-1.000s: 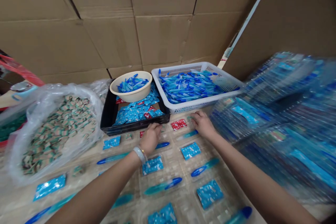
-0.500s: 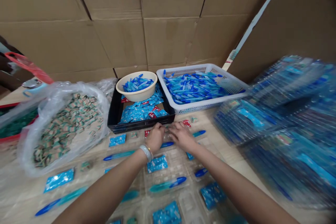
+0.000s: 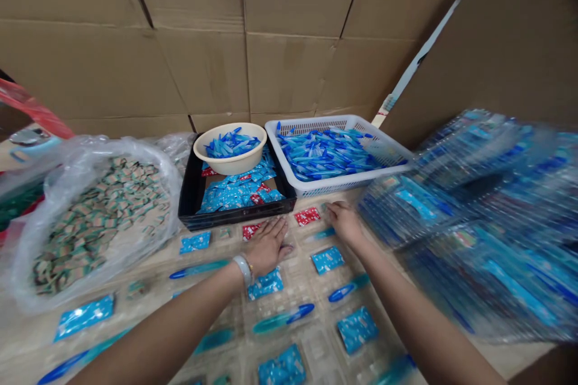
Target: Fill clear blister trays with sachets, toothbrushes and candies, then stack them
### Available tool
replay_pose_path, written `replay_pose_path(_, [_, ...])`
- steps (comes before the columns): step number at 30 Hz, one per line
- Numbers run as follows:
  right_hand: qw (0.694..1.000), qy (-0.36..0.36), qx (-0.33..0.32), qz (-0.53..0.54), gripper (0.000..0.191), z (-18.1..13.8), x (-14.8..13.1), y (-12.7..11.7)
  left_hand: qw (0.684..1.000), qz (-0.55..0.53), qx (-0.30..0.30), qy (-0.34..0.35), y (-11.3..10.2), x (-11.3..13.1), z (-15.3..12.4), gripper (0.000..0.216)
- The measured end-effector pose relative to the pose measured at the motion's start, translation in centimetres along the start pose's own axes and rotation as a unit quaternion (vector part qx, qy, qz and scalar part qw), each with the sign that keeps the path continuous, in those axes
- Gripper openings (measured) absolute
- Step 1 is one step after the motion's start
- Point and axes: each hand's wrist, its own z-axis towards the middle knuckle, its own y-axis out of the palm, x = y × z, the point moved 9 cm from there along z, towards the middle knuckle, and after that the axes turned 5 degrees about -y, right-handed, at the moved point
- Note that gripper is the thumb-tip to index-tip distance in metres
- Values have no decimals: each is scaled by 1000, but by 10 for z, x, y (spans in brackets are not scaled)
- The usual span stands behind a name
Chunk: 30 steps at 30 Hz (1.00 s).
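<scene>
My left hand (image 3: 266, 245) lies flat with fingers stretched over a clear plastic tray, beside a red printed packet (image 3: 251, 231) and above a blue printed packet (image 3: 266, 284). To the right, my right hand (image 3: 345, 224) has its fingers bent together at the far edge of the trays, next to another red packet (image 3: 307, 216). What its fingertips pinch is too small and blurred to make out. Clear compartmented trays holding blue packets (image 3: 327, 260) and blue-and-teal pens (image 3: 284, 319) spread under both forearms.
Behind the trays stand a black box (image 3: 239, 216) of packets, a cream bowl (image 3: 229, 164) of pen pieces and a white basket (image 3: 338, 188) of pens. At left sits a plastic bag (image 3: 169, 204) of small green-and-tan pieces; at right, stacked filled clear trays (image 3: 487, 240).
My hands have moved apart from the middle of the far edge. The right went right, uncovering a red packet; the left came slightly back and flattened. The whole view has shifted a little.
</scene>
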Motion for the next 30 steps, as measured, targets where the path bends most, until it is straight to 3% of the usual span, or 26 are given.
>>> replay_pose_path(13, [996,-94,3,-6,41,-18,-17,24,999,-39,5,-6,-10,-7,-30,56])
replay_pose_path(17, [991,-108,26,-78,43,-20,-20,12,997,-46,48,31,-49,-13,-66,54])
replay_pose_path(20, [986,-103,52,-122,35,-25,-42,-17,994,-60,78,43,-95,-56,-123,47])
replay_pose_path(21, [986,-112,53,-112,33,-27,-60,-26,994,-70,78,7,-108,-85,-143,43])
replay_pose_path(23, [987,-138,43,-68,32,-30,-113,-38,987,-68,75,-128,-126,-159,-183,35])
replay_pose_path(25, [987,-160,15,-26,35,-28,-184,-38,949,-60,87,-296,-137,-235,-219,29])
replay_pose_path(26, [983,-183,-9,0,35,-26,-226,-31,933,-64,86,-344,-137,-262,-230,28])
replay_pose_path(28, [967,-228,-55,98,29,-18,-313,-11,915,-74,82,-388,-131,-295,-235,27])
replay_pose_path(30, [944,-265,-112,161,34,-7,-391,22,912,-87,75,-393,-118,-307,-225,26])
